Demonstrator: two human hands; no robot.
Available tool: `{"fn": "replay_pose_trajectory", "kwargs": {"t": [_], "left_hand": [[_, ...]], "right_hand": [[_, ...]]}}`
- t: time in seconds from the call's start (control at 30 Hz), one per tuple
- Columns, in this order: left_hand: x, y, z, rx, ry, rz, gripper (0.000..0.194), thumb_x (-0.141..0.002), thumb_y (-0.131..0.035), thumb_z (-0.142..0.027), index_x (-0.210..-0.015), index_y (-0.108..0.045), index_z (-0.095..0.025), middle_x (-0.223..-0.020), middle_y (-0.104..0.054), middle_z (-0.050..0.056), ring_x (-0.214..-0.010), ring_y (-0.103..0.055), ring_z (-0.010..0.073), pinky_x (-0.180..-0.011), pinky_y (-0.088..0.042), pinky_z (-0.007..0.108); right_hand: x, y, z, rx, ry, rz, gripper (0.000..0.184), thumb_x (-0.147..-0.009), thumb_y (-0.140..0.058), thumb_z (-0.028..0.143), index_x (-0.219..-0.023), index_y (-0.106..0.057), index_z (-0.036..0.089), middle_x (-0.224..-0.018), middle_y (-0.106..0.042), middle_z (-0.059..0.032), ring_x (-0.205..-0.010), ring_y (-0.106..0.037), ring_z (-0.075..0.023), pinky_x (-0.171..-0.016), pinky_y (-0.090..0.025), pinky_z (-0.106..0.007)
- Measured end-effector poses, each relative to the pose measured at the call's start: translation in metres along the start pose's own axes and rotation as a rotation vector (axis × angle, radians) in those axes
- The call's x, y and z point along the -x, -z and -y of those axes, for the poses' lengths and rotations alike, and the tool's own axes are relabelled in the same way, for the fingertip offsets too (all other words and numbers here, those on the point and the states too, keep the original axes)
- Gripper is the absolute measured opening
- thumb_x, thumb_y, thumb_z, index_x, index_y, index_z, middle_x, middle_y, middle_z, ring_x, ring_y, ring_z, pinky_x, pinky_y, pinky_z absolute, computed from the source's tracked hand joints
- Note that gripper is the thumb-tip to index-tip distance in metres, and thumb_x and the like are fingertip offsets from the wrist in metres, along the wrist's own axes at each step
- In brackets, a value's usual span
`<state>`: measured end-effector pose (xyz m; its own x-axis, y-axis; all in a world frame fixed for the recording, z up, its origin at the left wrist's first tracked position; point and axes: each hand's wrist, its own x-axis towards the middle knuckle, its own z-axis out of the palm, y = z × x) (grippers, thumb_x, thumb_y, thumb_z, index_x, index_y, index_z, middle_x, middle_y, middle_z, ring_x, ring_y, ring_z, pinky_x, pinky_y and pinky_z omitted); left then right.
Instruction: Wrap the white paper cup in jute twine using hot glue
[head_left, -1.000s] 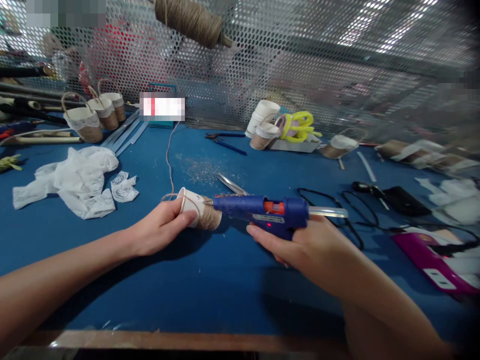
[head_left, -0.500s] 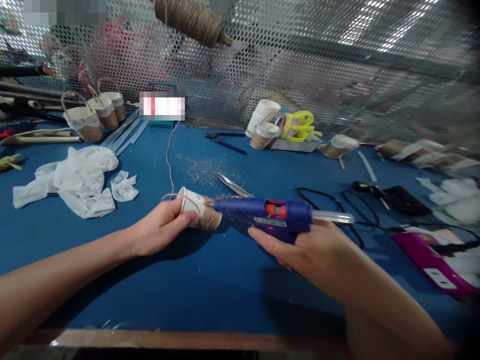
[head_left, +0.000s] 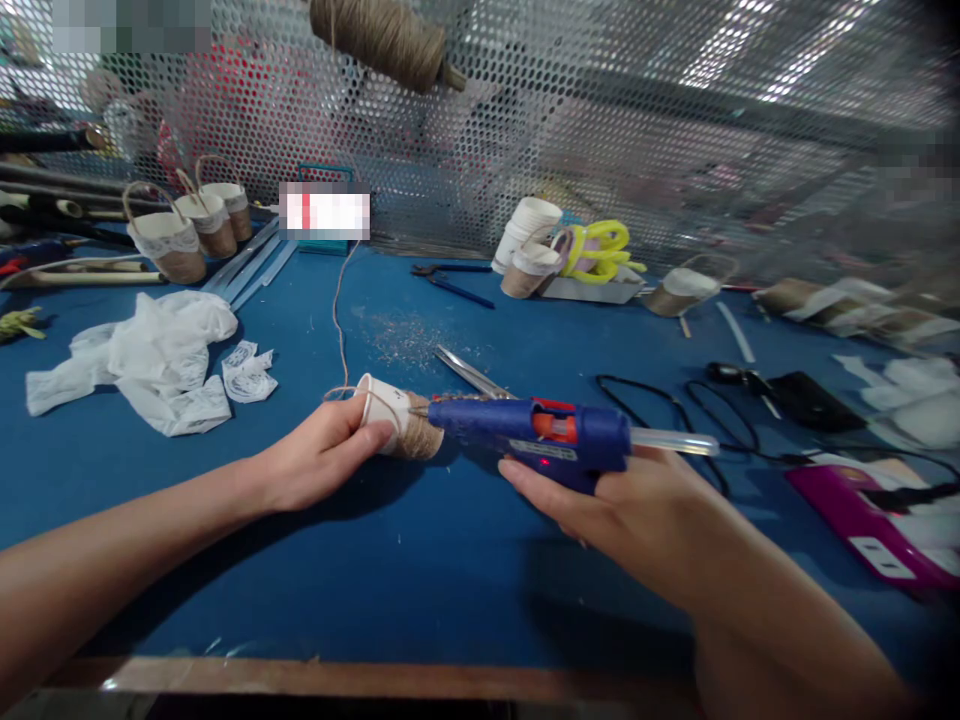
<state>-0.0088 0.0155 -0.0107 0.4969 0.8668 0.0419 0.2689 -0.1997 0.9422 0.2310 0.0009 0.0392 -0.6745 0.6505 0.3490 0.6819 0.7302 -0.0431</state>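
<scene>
At the centre of the frame, my left hand [head_left: 322, 452] pinches the white rim end of a tilted paper cup [head_left: 401, 418], its other end wrapped in twine [head_left: 341, 320]. Right of it, my right hand [head_left: 622, 500] grips a blue glue gun [head_left: 532, 432], fingers closed round the handle, nozzle at the cup's wrapped side. Scissors [head_left: 469, 372] lie just behind the gun. Upper left: handled cups [head_left: 176, 255].

No legible text or labels anywhere.
</scene>
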Motion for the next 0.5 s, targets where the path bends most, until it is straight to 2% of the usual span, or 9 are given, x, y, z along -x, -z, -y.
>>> {"fn": "replay_pose_trajectory", "kwargs": {"t": [0.17,0.37,0.5], "left_hand": [[-0.0013,0.0008,-0.0006,0.007,-0.037,-0.010,0.036,-0.088,-0.034,-0.031,-0.113,-0.055,-0.018,-0.111,-0.060,0.005,-0.100,-0.054,0.0222,-0.092,-0.039,0.032],[0.0000,0.0010,-0.0020,-0.008,-0.017,-0.010,0.036,-0.088,-0.034,-0.033,-0.114,-0.055,-0.019,-0.111,-0.060,0.004,-0.097,-0.055,0.0214,-0.089,-0.040,0.031],[-0.0004,0.0002,-0.0007,0.006,0.006,-0.014,0.038,-0.087,-0.035,-0.035,-0.113,-0.056,-0.017,-0.108,-0.062,0.006,-0.094,-0.056,0.0224,-0.087,-0.042,0.032]], "right_hand": [[-0.0032,0.0011,0.0062,-0.079,-0.094,-0.006,0.058,-0.089,-0.016,0.040,-0.066,-0.064,0.019,-0.040,-0.040,0.0007,-0.037,-0.036,-0.0114,-0.041,-0.034,-0.026],[-0.0038,0.0005,0.0051,-0.106,-0.101,-0.015,0.050,-0.089,-0.019,0.039,-0.072,-0.062,0.019,-0.036,-0.033,0.0036,-0.037,-0.037,-0.0132,-0.044,-0.036,-0.027],[-0.0019,-0.0009,0.0025,-0.081,-0.068,-0.026,0.046,-0.089,-0.023,0.034,-0.074,-0.063,0.017,-0.036,-0.037,0.0030,-0.038,-0.038,-0.0130,-0.044,-0.034,-0.027]]}}
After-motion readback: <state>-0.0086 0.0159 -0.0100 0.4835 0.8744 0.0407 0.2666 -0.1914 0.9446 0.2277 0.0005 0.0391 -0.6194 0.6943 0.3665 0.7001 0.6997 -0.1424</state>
